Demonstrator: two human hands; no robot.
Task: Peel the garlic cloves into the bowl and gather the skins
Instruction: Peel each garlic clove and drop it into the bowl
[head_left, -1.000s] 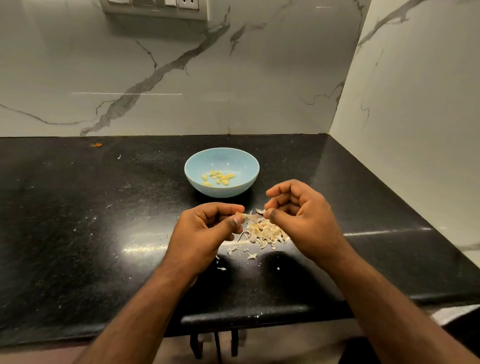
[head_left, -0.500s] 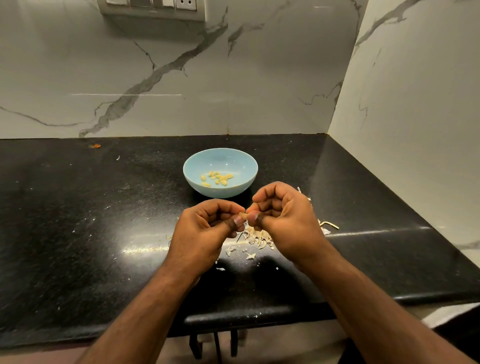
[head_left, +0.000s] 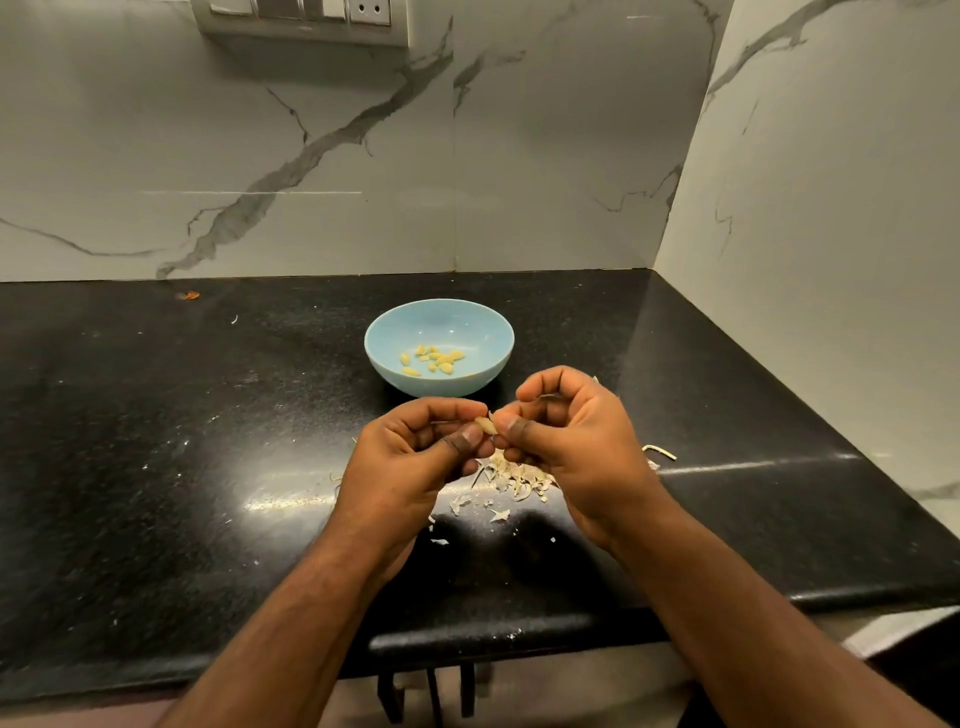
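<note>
Black speckled counter (head_left: 156, 467) under marble walls (head_left: 519, 156), both hands' fingers (head_left: 470, 434) pinching one garlic clove (head_left: 486, 425)

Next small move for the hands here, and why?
Probably carry the garlic clove forward and drop it into the blue bowl. It looks bare, pinched between left hand and right hand above the skins; peeled cloves already lie there.

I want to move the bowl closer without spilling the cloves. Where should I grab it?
Take the bowl by its rim at the right side, coming from above with thumb inside. It stands upright and open, its round wall curves under, and the cloves lie low at the bottom.
</note>
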